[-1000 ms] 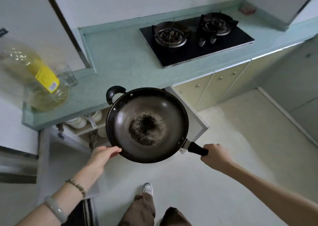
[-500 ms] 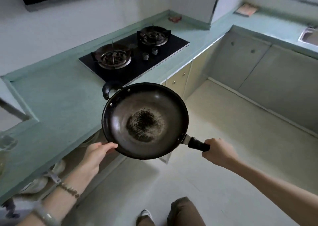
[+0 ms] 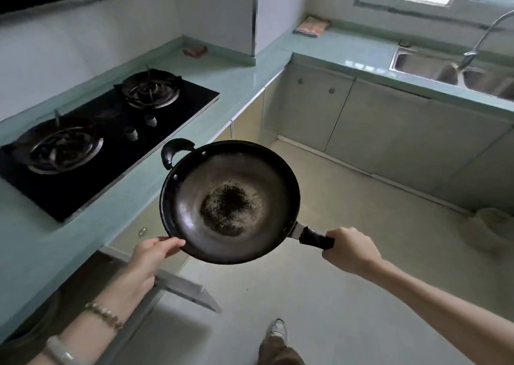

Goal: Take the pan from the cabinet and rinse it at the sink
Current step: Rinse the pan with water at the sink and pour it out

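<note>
A black pan with a dark burnt patch in its middle hangs level above the floor, beside the counter. My right hand grips its long black handle at the lower right. My left hand holds the near left rim, thumb over the edge and fingers hidden beneath. A small loop handle sticks out at the pan's far left. The steel sink with its curved tap lies at the far right under the window. The cabinet door stands open below my left arm.
A black two-burner gas hob is set in the green counter on the left. The counter turns the corner toward the sink. A cloth lies by the window. A pale bin stands on the floor at right.
The view has swung right from the cabinet toward the sink corner. The pan stays held in both hands and has moved along past the hob; the oil bottle has left the view.
</note>
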Motion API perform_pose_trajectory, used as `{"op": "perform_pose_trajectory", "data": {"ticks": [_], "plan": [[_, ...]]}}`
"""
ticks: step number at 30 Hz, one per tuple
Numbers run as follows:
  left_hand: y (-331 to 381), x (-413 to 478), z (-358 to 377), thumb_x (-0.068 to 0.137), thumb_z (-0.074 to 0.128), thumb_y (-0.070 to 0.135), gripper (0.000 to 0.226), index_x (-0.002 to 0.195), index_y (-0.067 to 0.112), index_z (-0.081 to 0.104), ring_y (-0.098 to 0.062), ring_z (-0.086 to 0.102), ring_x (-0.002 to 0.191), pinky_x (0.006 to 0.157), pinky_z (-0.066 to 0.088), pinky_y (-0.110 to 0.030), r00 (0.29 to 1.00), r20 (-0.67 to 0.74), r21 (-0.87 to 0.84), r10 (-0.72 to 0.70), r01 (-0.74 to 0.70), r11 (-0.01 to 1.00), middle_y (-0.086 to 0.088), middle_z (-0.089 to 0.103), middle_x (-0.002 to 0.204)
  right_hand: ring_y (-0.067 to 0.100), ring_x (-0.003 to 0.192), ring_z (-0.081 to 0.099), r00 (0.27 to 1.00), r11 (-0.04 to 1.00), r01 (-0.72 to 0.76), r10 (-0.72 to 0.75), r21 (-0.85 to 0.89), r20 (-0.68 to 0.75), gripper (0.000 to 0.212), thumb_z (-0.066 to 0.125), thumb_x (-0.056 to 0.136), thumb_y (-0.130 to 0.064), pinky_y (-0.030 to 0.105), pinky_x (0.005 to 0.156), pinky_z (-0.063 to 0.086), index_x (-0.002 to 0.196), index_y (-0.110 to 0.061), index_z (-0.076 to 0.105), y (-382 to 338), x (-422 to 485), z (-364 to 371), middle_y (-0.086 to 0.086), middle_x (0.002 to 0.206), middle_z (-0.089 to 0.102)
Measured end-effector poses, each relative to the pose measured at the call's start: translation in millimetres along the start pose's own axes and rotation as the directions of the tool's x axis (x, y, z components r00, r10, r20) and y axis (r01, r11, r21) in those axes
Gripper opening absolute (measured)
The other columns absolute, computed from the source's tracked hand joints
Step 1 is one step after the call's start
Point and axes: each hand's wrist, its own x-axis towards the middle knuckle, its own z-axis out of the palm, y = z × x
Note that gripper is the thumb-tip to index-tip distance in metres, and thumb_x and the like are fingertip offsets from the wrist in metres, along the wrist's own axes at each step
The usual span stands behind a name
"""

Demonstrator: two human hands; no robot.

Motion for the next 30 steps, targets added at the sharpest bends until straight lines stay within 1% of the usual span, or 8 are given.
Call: {"op": "perform_pose_trajectory", "data": {"ticks": [4,9,16,20,23,26,28,30], "plan": [[32,30,77,0.07,0.07,-0.008,0.01,0.071,0.001,0.066,-0.025,0.061,0.074,0.092,0.048,-0.035,0.999,0.038,0.001,0.017,-0.017,1.0,0.001,0.068,0.053,0.027,0.069,0.052,0.999,0.999,-0.041,0.041,0.013,-0.002,0.003,0.05,0.068,-0.019,0.026,0.052,0.036,0.067,-0.022,0.051,52,48,-35,-0.005,0.065,0.046],[75,69,161,0.072,0.068,-0.009,0.014,0.067,0.004,0.064,-0.022,0.059,0.07,0.081,0.047,-0.023,0.997,0.077,0.01,0.031,-0.032,0.999,0.004,0.066,0.048,0.027,0.064,0.052,0.994,0.992,-0.104,0.106,0.066,-0.026,0.013,0.05,0.067,-0.019,0.026,0.051,0.037,0.057,-0.02,0.042,103,102,-68,-0.003,0.064,0.051],[139,151,264,0.072,0.071,-0.005,0.01,0.069,0.003,0.065,-0.021,0.06,0.07,0.082,0.048,-0.027,0.986,0.157,0.099,0.052,-0.068,0.993,0.004,0.066,0.049,0.027,0.066,0.056,0.981,0.976,-0.187,0.192,0.115,-0.038,0.004,0.051,0.066,-0.022,0.027,0.054,0.04,0.065,-0.018,0.049,151,194,-100,-0.003,0.064,0.055],[181,213,329,0.072,0.07,-0.006,0.015,0.067,0.005,0.062,-0.022,0.059,0.07,0.077,0.046,-0.022,0.975,0.214,0.099,0.063,-0.086,0.991,0.004,0.065,0.048,0.026,0.065,0.055,0.964,0.958,-0.253,0.261,0.136,-0.047,0.004,0.05,0.065,-0.021,0.027,0.054,0.041,0.065,-0.018,0.048,171,263,-126,-0.002,0.064,0.055],[220,260,373,0.071,0.072,-0.005,0.013,0.068,0.005,0.064,-0.026,0.061,0.076,0.087,0.048,-0.03,0.958,0.28,0.119,0.058,-0.095,0.988,-0.001,0.069,0.056,0.026,0.065,0.055,0.954,0.946,-0.286,0.296,0.15,-0.048,0.005,0.049,0.065,-0.021,0.026,0.053,0.04,0.068,-0.017,0.05,183,317,-149,-0.004,0.064,0.055],[266,309,416,0.061,0.08,0.009,0.017,0.071,0.003,0.067,-0.031,0.064,0.087,0.099,0.044,-0.042,0.945,0.318,0.173,0.072,-0.133,0.976,-0.014,0.07,0.076,0.024,0.063,0.053,0.94,0.927,-0.323,0.338,0.189,-0.051,0.006,0.049,0.066,-0.019,0.025,0.051,0.037,0.062,-0.018,0.045,191,366,-180,-0.004,0.062,0.053],[293,338,447,0.062,0.08,0.011,0.016,0.069,0.006,0.066,-0.033,0.064,0.091,0.102,0.042,-0.044,0.942,0.325,0.206,0.081,-0.154,0.966,-0.015,0.069,0.08,0.024,0.064,0.053,0.922,0.905,-0.368,0.385,0.212,-0.043,0.007,0.049,0.067,-0.018,0.024,0.051,0.037,0.061,-0.019,0.044,197,395,-200,-0.004,0.062,0.053],[315,358,473,0.064,0.079,0.01,0.015,0.069,0.007,0.066,-0.028,0.061,0.088,0.104,0.042,-0.044,0.939,0.336,0.216,0.078,-0.157,0.964,-0.014,0.068,0.08,0.024,0.063,0.053,0.908,0.888,-0.396,0.417,0.235,-0.047,0.007,0.049,0.067,-0.018,0.024,0.051,0.037,0.062,-0.018,0.045,203,420,-216,-0.003,0.062,0.052]]}}
